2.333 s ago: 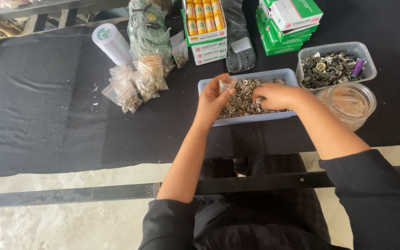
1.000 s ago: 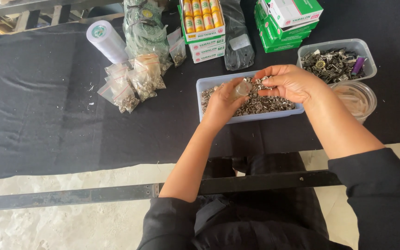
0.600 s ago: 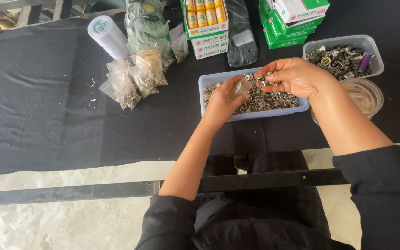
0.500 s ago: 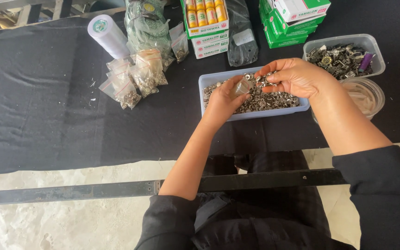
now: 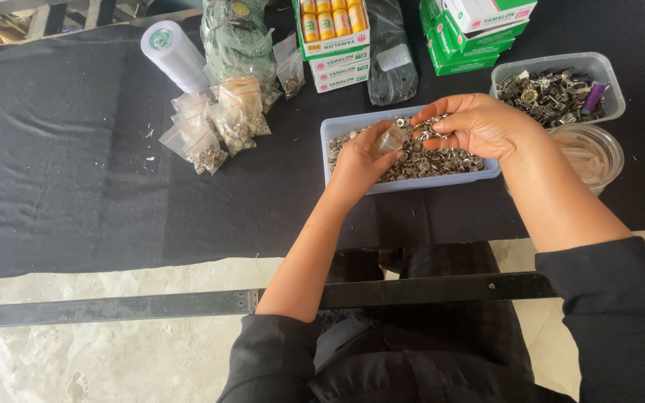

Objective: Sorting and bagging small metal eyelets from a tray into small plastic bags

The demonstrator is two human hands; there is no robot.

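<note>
A shallow pale-blue plastic tray (image 5: 332,133) full of small silver metal rings and snaps sits on the black cloth in front of me. My left hand (image 5: 360,160) holds a small clear plastic bag (image 5: 390,139) over the tray. My right hand (image 5: 479,123) hovers just to the right of the bag, fingers pinched on a few metal pieces at the bag's mouth.
Several filled little clear bags (image 5: 210,130) lie to the left, beside a white tape roll (image 5: 173,54). Boxes of small tubes (image 5: 335,33) and green-white cartons (image 5: 479,30) stand at the back. A clear tub of metal parts (image 5: 558,89) and a round clear container (image 5: 591,153) sit at right.
Both hands rose from the tray's contents. The left hand now holds the small bag up, and the right hand has come to its mouth with picked-up pieces.
</note>
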